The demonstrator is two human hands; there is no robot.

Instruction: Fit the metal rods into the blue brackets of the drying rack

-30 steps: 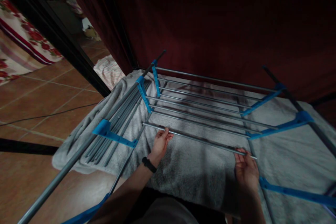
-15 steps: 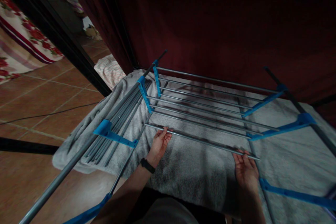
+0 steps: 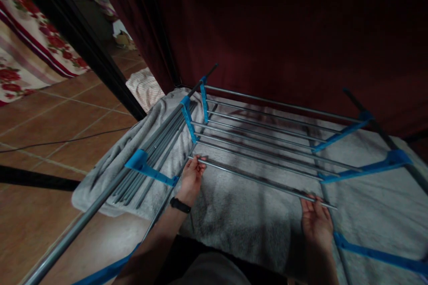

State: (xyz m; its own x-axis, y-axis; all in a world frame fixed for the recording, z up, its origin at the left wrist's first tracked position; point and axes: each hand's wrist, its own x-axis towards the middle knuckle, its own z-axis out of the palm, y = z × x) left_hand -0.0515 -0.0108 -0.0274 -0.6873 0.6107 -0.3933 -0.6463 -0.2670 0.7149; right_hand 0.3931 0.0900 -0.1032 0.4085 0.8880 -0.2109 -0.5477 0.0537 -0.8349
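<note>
A thin grey metal rod (image 3: 254, 179) spans between my hands, level with the front of a partly built rack. Near the rod's left end, my left hand (image 3: 193, 177) pinches it; a black band circles that wrist. My right hand (image 3: 316, 219) grips the rod close to its right end from below. Behind it, several fitted rods (image 3: 261, 137) run between blue plastic brackets (image 3: 190, 122) on the left and blue brackets (image 3: 363, 167) on the right. Another blue bracket (image 3: 152, 173) sits on the left frame tube (image 3: 96, 207), near my left forearm.
Several loose rods (image 3: 157, 156) lie bundled on the grey blanket (image 3: 240, 218), beyond the left tube. Dark red curtains (image 3: 284, 31) hang behind. A black post (image 3: 83, 44) slants at left, above the tiled floor (image 3: 67, 120) with a cable (image 3: 67, 140) across it.
My left hand has slid left along the rod, closer to its left end. My right hand still holds the right end. The view has shifted slightly.
</note>
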